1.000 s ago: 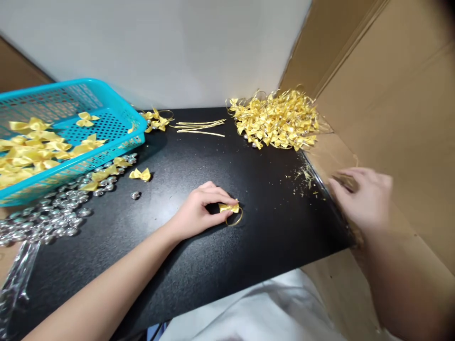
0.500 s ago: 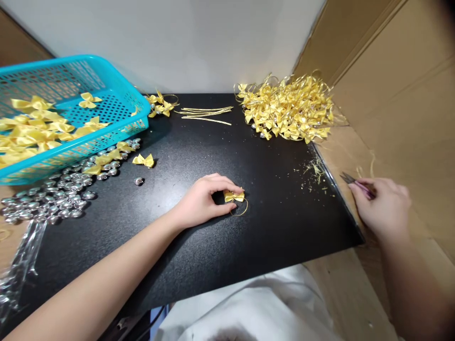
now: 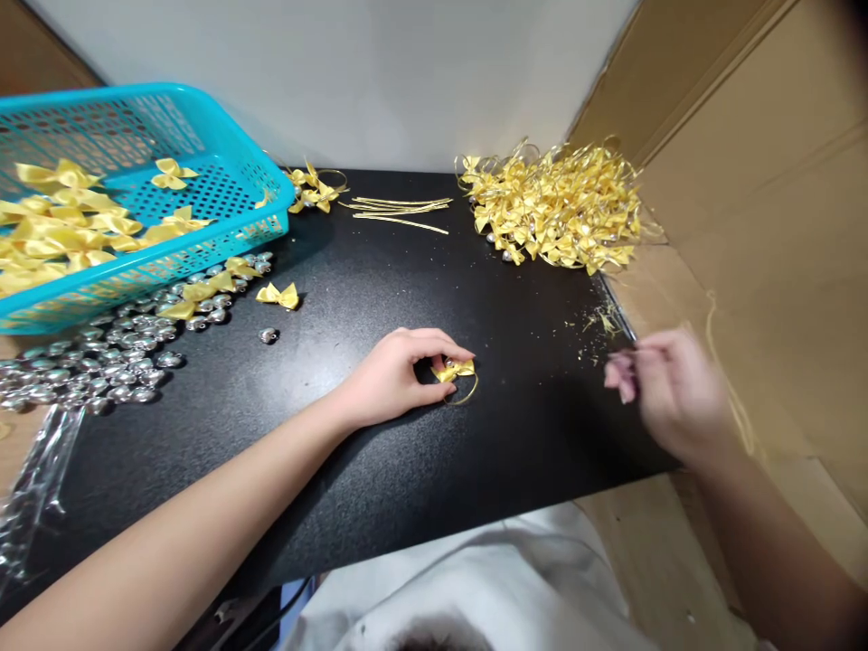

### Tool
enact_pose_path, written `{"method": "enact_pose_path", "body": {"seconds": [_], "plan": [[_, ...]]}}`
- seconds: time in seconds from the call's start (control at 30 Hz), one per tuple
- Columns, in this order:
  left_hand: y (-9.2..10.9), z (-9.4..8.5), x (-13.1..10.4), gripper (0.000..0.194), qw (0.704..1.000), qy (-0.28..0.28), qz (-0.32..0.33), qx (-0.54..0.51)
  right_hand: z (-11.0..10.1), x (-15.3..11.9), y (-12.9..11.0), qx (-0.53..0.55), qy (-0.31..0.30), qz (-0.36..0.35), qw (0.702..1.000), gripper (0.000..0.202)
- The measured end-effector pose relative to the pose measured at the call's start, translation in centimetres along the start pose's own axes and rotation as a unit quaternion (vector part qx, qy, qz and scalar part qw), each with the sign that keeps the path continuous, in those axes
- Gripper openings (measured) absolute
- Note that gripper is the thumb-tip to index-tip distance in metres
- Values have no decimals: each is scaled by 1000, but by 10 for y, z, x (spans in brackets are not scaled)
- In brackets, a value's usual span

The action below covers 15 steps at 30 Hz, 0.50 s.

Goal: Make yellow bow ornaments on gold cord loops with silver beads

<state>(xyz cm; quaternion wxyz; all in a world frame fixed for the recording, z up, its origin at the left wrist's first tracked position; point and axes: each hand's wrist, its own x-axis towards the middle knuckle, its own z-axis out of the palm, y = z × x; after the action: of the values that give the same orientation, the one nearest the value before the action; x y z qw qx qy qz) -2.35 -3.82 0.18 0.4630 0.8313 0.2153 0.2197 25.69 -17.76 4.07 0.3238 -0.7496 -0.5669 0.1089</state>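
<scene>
Near the middle of the black table, my left hand holds a yellow bow between thumb and fingers. A thin gold cord loop hangs off the bow's right side, and a small silver bead shows by it. My right hand is over the table's right edge, blurred by motion, closed around small scissors with pinkish handles; their blades cannot be made out. Left of my left hand lie a single silver bead and a loose yellow bow.
A turquoise basket of yellow bows stands at the back left, silver beads beside it. Gold cords lie at the back, left of a large pile of corded bows. Cord scraps lie near the right edge.
My right hand has moved left with the scissors, from beyond the table's edge to over it. My left hand keeps hold of the bow. The view has shifted slightly.
</scene>
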Motion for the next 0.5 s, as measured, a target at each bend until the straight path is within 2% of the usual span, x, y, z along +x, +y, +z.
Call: {"method": "enact_pose_path", "body": {"seconds": [0.07, 0.17, 0.27, 0.5], "plan": [[1, 0, 0, 29, 1000, 2, 1, -3, 15, 3, -29, -18, -140, -37, 989, 16], [2, 0, 0, 28, 1000, 4, 3, -10, 34, 12, -54, -27, -243, -82, 966, 15], [3, 0, 0, 29, 1000, 3, 4, -8, 45, 19, -60, -41, -283, -108, 952, 20], [3, 0, 1, 31, 1000, 10, 12, -10, 54, 23, -60, -81, -305, -110, 943, 21]]}}
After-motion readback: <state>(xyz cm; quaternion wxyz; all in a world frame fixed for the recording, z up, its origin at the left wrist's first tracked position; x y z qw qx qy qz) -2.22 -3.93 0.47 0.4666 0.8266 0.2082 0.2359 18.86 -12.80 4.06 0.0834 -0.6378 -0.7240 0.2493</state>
